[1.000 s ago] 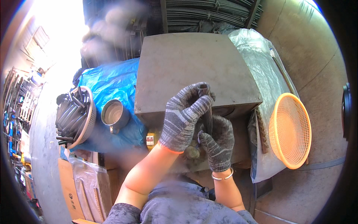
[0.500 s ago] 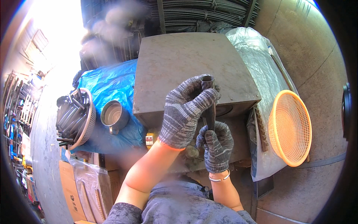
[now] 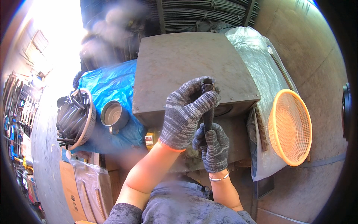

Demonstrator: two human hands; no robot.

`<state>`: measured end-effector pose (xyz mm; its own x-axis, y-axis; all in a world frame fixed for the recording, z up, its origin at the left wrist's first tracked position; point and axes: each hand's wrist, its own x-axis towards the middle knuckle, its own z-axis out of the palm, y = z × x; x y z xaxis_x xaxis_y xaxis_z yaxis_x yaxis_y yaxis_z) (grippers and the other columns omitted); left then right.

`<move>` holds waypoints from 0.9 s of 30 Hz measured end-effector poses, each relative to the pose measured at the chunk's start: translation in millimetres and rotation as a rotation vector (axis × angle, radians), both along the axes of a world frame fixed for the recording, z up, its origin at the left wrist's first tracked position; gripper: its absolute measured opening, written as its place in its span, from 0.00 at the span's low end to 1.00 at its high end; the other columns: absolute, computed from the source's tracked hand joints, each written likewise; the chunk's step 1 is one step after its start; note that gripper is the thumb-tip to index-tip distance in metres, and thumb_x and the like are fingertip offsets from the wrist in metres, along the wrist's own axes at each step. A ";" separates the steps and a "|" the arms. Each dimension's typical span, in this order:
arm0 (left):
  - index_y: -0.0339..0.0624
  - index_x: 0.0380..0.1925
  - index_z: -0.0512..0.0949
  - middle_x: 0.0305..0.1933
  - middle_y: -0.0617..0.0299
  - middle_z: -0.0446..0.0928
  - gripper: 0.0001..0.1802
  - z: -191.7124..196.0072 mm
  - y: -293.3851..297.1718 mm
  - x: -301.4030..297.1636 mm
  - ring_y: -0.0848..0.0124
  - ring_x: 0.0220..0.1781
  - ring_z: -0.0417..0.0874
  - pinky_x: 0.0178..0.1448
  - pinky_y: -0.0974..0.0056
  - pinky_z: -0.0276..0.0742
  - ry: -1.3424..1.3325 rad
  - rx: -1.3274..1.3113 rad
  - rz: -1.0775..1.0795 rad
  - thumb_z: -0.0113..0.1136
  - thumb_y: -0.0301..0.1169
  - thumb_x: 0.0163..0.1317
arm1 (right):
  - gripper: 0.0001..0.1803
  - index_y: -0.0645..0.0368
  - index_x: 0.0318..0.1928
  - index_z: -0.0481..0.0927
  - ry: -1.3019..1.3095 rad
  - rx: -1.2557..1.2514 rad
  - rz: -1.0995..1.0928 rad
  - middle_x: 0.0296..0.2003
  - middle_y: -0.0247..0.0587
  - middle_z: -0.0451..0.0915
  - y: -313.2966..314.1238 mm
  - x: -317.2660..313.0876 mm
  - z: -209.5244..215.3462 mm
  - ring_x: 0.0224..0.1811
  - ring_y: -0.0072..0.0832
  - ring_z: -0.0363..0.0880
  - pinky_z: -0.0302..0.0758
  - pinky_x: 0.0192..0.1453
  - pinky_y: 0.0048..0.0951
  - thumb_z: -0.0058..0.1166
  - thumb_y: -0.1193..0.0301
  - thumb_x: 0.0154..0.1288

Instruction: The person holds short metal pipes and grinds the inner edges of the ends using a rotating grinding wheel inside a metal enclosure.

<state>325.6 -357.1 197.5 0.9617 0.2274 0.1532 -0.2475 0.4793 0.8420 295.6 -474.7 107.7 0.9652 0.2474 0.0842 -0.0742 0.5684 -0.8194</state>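
Both my hands wear grey striped knit gloves and hold one dark tube [image 3: 208, 118] upright in front of a grey metal box [image 3: 194, 56]. My left hand [image 3: 188, 110] wraps round its upper part, with the round open end showing above the fingers. Lower down, my right hand [image 3: 214, 147] is closed round the bottom of the tube, whose lower end is hidden by the glove. A dark round opening in the box's front face [image 3: 225, 109] is partly hidden behind the tube.
To the left, a basket [image 3: 88, 119] full of dark tubes and a metal mug [image 3: 113, 114] stand on a blue plastic sheet [image 3: 108, 82]. An orange mesh basket [image 3: 291, 127] sits at the right by clear plastic sheeting [image 3: 250, 48]. Cardboard [image 3: 69, 186] stands at the lower left.
The right hand has shifted slightly left and up, with the tube's lower part swinging a little left. The left hand keeps its hold, nearly in place.
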 end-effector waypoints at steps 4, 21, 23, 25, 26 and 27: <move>0.33 0.50 0.77 0.41 0.54 0.81 0.19 -2.1 -3.5 3.1 0.67 0.41 0.82 0.48 0.61 0.81 -0.018 0.008 -0.020 0.65 0.25 0.58 | 0.16 0.64 0.45 0.76 -0.001 0.014 0.018 0.29 0.38 0.79 -3.3 0.8 -1.0 0.26 0.22 0.76 0.75 0.29 0.25 0.53 0.62 0.70; 0.34 0.53 0.75 0.44 0.55 0.80 0.20 -45.6 8.4 2.5 0.65 0.45 0.82 0.52 0.59 0.80 0.089 -0.155 -0.137 0.63 0.28 0.61 | 0.20 0.63 0.47 0.76 0.342 0.239 0.373 0.30 0.37 0.78 -7.7 1.3 -40.0 0.27 0.25 0.76 0.74 0.30 0.24 0.53 0.57 0.69; 0.34 0.53 0.75 0.45 0.55 0.80 0.20 -54.1 12.8 -1.9 0.64 0.45 0.82 0.52 0.58 0.80 0.100 -0.187 -0.148 0.62 0.28 0.62 | 0.20 0.63 0.48 0.75 0.333 0.152 0.370 0.32 0.39 0.78 -8.4 -0.8 -50.3 0.29 0.28 0.77 0.75 0.32 0.27 0.54 0.57 0.69; 0.34 0.54 0.74 0.45 0.55 0.80 0.20 -55.0 15.6 -4.4 0.64 0.46 0.82 0.54 0.58 0.80 0.095 -0.168 -0.149 0.62 0.29 0.63 | 0.20 0.63 0.48 0.74 0.378 0.176 0.355 0.33 0.39 0.78 -6.3 -1.9 -55.3 0.30 0.27 0.78 0.76 0.32 0.27 0.55 0.59 0.69; 0.34 0.54 0.74 0.45 0.55 0.80 0.20 -56.6 16.9 -5.2 0.64 0.46 0.82 0.54 0.58 0.80 0.088 -0.160 -0.150 0.61 0.29 0.63 | 0.19 0.63 0.48 0.74 0.400 0.188 0.347 0.33 0.39 0.79 -5.5 -2.3 -56.0 0.30 0.27 0.78 0.76 0.32 0.27 0.55 0.59 0.68; 0.34 0.54 0.74 0.45 0.55 0.80 0.20 -58.2 17.8 -6.0 0.64 0.46 0.82 0.54 0.58 0.80 0.080 -0.151 -0.151 0.61 0.29 0.63 | 0.18 0.63 0.48 0.75 0.404 0.210 0.341 0.33 0.39 0.79 -4.6 -3.2 -55.8 0.30 0.27 0.78 0.76 0.32 0.26 0.55 0.61 0.69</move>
